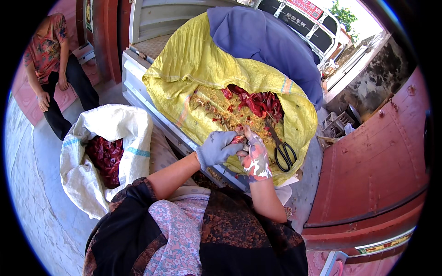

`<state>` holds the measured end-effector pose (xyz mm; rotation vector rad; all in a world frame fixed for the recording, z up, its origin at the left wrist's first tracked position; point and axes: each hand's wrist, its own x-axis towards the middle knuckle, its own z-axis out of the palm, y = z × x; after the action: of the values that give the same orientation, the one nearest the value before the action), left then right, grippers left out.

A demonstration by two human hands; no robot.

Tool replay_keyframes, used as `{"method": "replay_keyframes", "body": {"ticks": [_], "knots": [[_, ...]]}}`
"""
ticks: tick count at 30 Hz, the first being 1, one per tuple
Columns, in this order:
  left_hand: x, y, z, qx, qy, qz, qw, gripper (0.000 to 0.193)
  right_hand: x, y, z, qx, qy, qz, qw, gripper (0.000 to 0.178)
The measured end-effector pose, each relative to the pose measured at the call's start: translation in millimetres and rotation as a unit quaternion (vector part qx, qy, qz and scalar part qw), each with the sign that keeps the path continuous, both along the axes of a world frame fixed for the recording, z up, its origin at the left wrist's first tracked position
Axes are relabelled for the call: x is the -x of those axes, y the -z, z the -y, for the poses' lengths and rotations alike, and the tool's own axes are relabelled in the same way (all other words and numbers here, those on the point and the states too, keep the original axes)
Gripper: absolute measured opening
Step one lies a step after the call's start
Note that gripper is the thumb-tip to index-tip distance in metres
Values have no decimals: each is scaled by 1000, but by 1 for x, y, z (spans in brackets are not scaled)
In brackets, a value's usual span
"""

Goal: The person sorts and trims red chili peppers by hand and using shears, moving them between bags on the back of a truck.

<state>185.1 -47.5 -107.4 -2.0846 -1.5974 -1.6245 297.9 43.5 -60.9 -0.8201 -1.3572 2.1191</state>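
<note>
My left hand (215,148), in a grey glove, and my right hand (256,161), in a camouflage glove with bare fingertips, meet over a yellow woven sack (184,57). Between them is a small dried red chili pepper (237,139), pinched by the fingers of both and partly covered. Black-handled scissors (285,155) lie on the sack, right of my right hand. Beyond the hands, more dried red chilies (263,105) are heaped in the sack's opening, among yellowish seeds and stem scraps (216,108).
At my left stands an open white woven sack (140,122) with dark red chilies (106,158) inside. The yellow sack rests on a truck bed with a metal side wall (133,76), beside a blue-purple cloth bundle (262,34). A seated person (50,60) is at far left; a red metal gate (368,170) borders the right.
</note>
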Motion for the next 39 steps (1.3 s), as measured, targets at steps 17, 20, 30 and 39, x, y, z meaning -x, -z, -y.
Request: {"method": "replay_keyframes", "body": {"ticks": [17, 20, 30, 39], "knots": [[-15, -36, 3, 179, 233, 501, 814, 29, -10, -21, 5, -596, 98, -37, 796, 7], [-17, -37, 3, 170, 219, 505, 817, 29, -9, -22, 7, -633, 126, -16, 764, 6], [-23, -33, 12, 73, 34, 243, 967, 33, -14, -37, 5, -681, 75, 25, 728, 9], [-14, -42, 15, 138, 7, 169, 976, 31, -13, -45, 6, -684, 46, 59, 725, 11]]}}
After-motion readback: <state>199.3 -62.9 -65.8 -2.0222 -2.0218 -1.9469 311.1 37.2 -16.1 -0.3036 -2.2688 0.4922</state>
